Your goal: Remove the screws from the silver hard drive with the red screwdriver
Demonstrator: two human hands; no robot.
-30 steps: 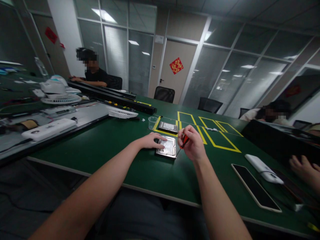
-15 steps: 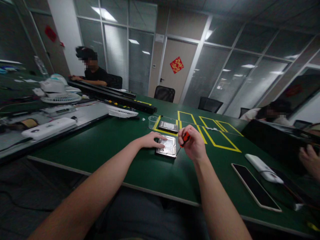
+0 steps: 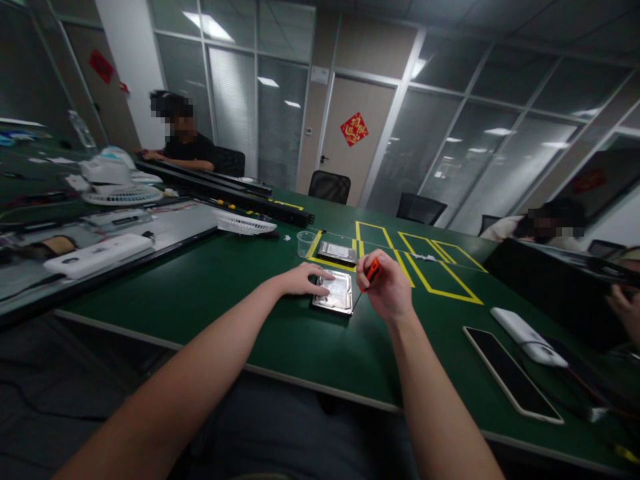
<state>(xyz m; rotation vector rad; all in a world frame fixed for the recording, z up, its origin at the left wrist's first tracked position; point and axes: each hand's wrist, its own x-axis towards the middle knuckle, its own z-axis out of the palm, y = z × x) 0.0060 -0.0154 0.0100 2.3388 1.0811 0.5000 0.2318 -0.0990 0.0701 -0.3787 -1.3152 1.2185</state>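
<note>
A silver hard drive (image 3: pixel 338 293) lies flat on the green table in front of me. My left hand (image 3: pixel 303 280) rests on its left side, thumb and fingers stretched apart over the top cover. Beside the drive's right edge, my right hand (image 3: pixel 384 287) is closed around the red and black handle of a screwdriver (image 3: pixel 372 272). The thin shaft slants down to the left, and its tip is at the drive's near right corner. Whether the tip sits in a screw is too small to make out. A second hard drive (image 3: pixel 337 252) lies just behind, within yellow tape.
A clear plastic cup (image 3: pixel 306 245) stands left of the second drive. Yellow tape outlines (image 3: pixel 453 293) mark the table. To the right are a phone (image 3: pixel 513 373), a white power strip (image 3: pixel 527 337) and a black case (image 3: pixel 545 287). A flat panel (image 3: pixel 185 227) with parts lies left. Two people sit across.
The screwdriver handle has turned slightly in my right hand, its tip staying at the drive's corner. My left hand has not moved. Another person's hand at the far right has shifted right.
</note>
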